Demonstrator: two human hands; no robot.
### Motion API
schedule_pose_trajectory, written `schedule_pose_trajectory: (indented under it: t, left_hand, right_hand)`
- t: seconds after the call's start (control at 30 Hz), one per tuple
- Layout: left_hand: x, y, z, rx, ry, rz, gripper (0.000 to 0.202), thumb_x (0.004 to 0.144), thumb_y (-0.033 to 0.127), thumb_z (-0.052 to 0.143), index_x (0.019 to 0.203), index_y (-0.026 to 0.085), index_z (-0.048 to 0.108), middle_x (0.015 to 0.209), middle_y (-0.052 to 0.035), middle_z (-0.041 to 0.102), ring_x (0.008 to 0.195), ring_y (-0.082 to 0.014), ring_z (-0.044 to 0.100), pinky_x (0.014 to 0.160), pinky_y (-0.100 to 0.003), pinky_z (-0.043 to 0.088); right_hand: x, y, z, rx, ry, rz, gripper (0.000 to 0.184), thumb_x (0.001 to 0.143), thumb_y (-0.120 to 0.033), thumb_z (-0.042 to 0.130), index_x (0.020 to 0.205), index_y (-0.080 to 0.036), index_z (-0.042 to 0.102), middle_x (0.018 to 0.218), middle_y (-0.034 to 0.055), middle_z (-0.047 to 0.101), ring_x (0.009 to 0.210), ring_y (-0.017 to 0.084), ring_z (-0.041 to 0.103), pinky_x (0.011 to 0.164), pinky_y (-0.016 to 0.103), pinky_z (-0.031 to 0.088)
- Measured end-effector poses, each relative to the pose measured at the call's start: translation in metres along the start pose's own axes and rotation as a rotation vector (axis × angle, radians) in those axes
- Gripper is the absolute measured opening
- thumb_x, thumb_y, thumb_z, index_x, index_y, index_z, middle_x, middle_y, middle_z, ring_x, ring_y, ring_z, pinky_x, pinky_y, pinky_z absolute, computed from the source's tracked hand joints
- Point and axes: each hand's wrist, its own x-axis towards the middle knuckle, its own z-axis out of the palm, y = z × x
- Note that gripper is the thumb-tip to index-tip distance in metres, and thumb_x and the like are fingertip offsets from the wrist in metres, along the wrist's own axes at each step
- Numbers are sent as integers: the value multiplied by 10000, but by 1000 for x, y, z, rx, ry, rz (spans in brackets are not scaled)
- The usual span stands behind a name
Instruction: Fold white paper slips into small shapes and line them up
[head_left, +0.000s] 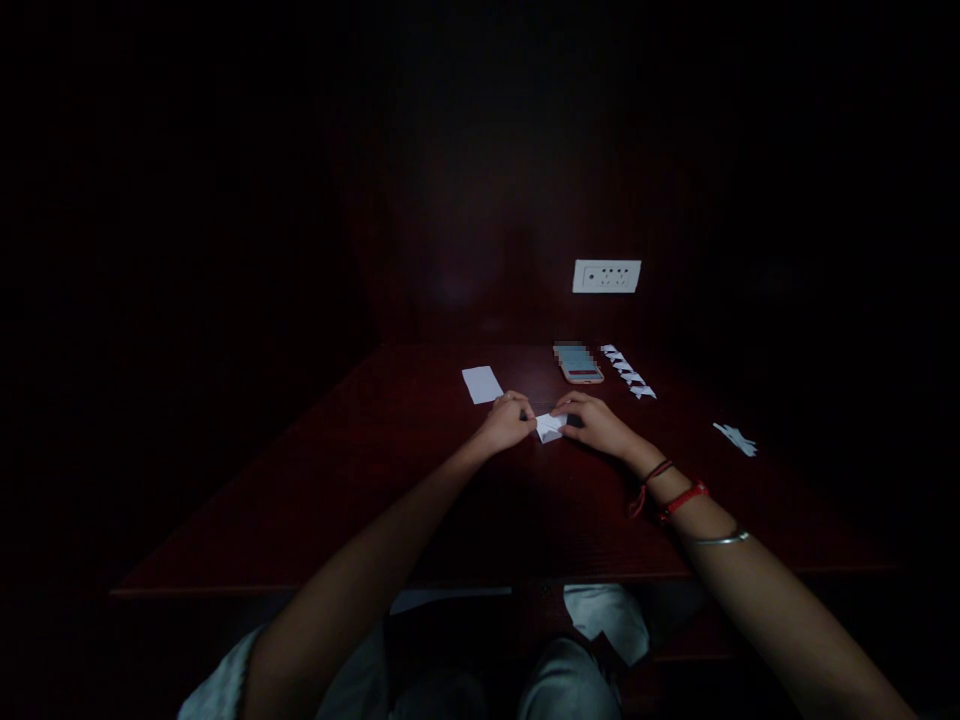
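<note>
Between my two hands, low over the dark red table [360, 480], is a small folded piece of white paper [550, 428] with crease lines. My left hand [511, 421] pinches its left edge between thumb and fingers. From the other side my right hand [592, 421] grips the right edge and upper corner, fingers bent over it. A flat white sheet of paper [482, 384] lies just beyond my left hand. Red cord bracelets and a silver bangle circle my right wrist and forearm.
Beyond my right hand lies a phone [580, 363] with its screen lit. A row of folded white paper pieces [628, 372] runs beside it. Further right rest some paper strips [736, 438]. A white socket plate [607, 277] is on the back wall. Surroundings are dark.
</note>
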Motion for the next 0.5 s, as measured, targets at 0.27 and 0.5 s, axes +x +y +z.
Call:
schedule_pose_trajectory:
  t: [0.27,0.5]
  left_hand:
    - [-4,6,-2,48,86,170,228,655,268,551,869,192,528,964,-35,436,935,-172,405,820,-305,326]
    - [-6,7,-2,98,-247,394,321,646,394,559,889,187,520,869,-22,501,814,-156,468,729,-256,357]
  right_hand:
    - [-1,10,5,-88,-14,57,299,638,-286,570,906,-155,593,986,78,476,941,172,435,834,291,333]
    - [-2,17,2,-122,-147,164,369,638,-422,534,903,-173,600,957,80,527,905,184,467,793,287,350]
